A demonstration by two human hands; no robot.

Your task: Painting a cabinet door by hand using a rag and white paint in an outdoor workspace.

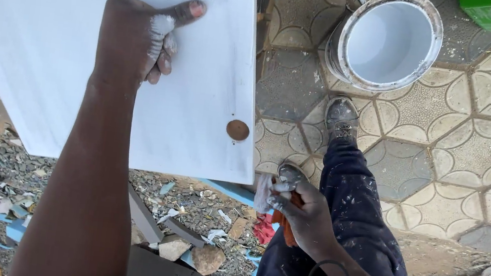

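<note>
One left hand point(138, 38), fingers curled and thumb out, presses on a white-painted board point(52, 24). Below the board's corner, the right hand point(305, 212) has its fingers pinching a paint-stained orange rag point(281, 220).

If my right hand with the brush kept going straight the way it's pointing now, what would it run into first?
Most likely the lower right corner of the white painted board. The right hand holds a brush aimed up and left, just below that edge, though depth is unclear, so it might pass underneath.

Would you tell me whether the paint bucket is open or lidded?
Open: the paint bucket has no lid, and white paint shows inside its rim.
</note>
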